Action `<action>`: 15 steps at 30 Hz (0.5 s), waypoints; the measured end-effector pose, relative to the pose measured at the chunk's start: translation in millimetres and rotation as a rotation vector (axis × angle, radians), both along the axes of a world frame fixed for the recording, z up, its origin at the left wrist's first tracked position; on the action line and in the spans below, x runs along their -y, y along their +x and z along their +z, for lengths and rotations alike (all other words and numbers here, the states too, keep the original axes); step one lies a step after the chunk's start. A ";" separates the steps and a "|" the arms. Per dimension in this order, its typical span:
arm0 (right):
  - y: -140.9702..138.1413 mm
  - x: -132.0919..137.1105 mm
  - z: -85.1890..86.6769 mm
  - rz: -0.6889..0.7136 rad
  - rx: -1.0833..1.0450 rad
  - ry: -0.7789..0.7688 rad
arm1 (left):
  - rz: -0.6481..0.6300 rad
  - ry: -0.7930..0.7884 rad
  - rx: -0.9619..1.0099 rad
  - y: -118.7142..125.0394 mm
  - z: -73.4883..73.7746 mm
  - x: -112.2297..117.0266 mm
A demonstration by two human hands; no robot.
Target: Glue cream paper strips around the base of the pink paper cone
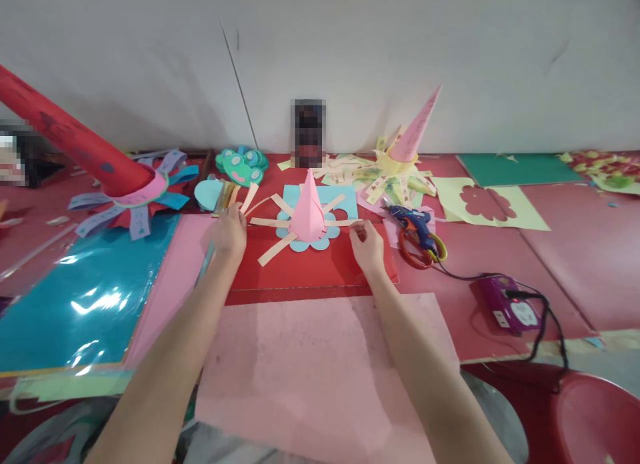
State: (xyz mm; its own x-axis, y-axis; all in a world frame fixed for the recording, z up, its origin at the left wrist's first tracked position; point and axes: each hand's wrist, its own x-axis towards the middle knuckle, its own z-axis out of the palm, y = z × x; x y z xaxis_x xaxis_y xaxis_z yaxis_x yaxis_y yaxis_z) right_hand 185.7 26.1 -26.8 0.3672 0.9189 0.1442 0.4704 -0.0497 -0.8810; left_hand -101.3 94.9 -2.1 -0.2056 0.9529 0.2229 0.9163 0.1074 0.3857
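A pink paper cone [308, 214] stands upright on a light blue scalloped paper flower [299, 246] in front of me. Several cream paper strips [276, 249] stick out from around the cone's base like rays. My right hand [368, 245] pinches the outer end of the strip [344, 223] that points right. To the left of the cone, my left hand [230, 232] is closed around loose cream strips [249, 199], whose ends poke up past the fingers. Under the flower lie a light blue sheet [350, 196] with a round cut-out and a red sheet [270, 271].
Right of my right hand lie a blue glue gun [416, 223] and scissors [417, 256], with a cable running to a purple power box [505, 304]. A finished pink cone [416, 132] stands behind; a red cone [75, 141] leans at left. A phone [309, 134] rests against the wall.
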 end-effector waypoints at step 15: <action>4.2 -10.4 -2.2 0.032 -0.008 0.015 | 0.074 0.004 -0.002 -0.4 -7.3 -1.8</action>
